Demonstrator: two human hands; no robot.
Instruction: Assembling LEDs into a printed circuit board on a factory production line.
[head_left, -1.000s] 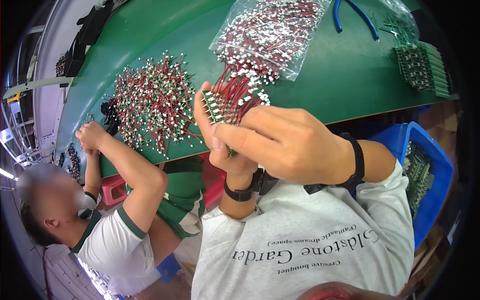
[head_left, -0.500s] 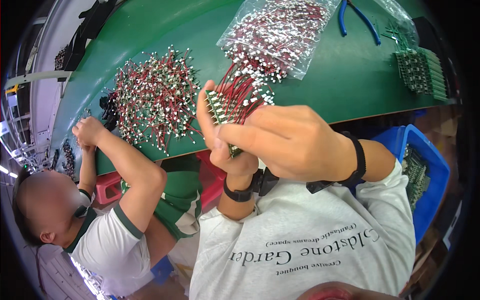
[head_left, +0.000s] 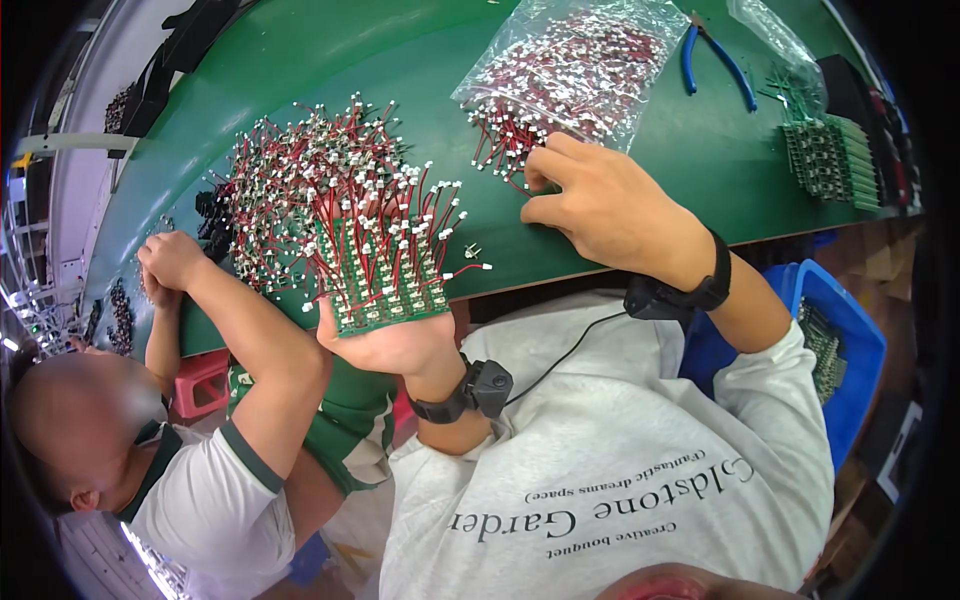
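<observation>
My left hand is closed around the lower edge of a green circuit board panel and holds it tilted up. Rows of red wire leads with white plugs stand up from the panel; most of that hand's fingers are hidden behind it. My right hand reaches to a heap of red leads at the mouth of a clear plastic bag. Its fingers are curled in, thumb and forefinger close together at the heap's near edge. What lies between the fingertips is too small to make out.
A large pile of wired pieces lies left of the panel. Blue-handled pliers and stacked boards are at the far right of the green table. A blue bin stands at my right. A co-worker works at left.
My hands were together at the panel and are now apart. The left hand moved left and turned the panel's wired face into view; the right hand moved up to the leads by the bag.
</observation>
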